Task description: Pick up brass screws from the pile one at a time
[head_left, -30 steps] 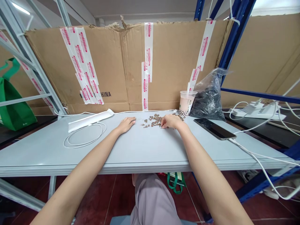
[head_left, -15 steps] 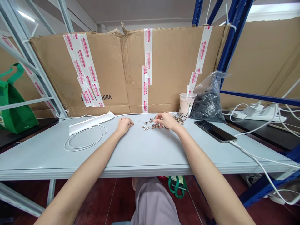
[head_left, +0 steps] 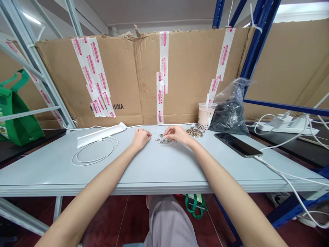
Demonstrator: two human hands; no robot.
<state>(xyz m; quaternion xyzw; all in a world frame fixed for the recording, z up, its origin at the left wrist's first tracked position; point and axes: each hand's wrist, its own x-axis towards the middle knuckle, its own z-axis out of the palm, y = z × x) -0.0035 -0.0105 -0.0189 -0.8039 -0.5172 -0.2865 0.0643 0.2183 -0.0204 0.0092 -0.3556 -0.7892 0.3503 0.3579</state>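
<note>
Several small brownish metallic pieces lie in a pile on the grey table, in front of a drink cup. A looser group of the same pieces is spread between my hands. My right hand is over this group, thumb and fingertips pinched together; whatever they hold is too small to name. To the left, my left hand rests on the tabletop with its fingers curled together, and anything inside them is hidden.
The lidded cup and a plastic bag of dark material stand at the back right. A phone with white cables lies before them. At left are a white strip and a coiled cable.
My right hand has moved slightly left, uncovering more of the pile near the cup. My left hand has shifted a little to the right. The view has moved slightly.
</note>
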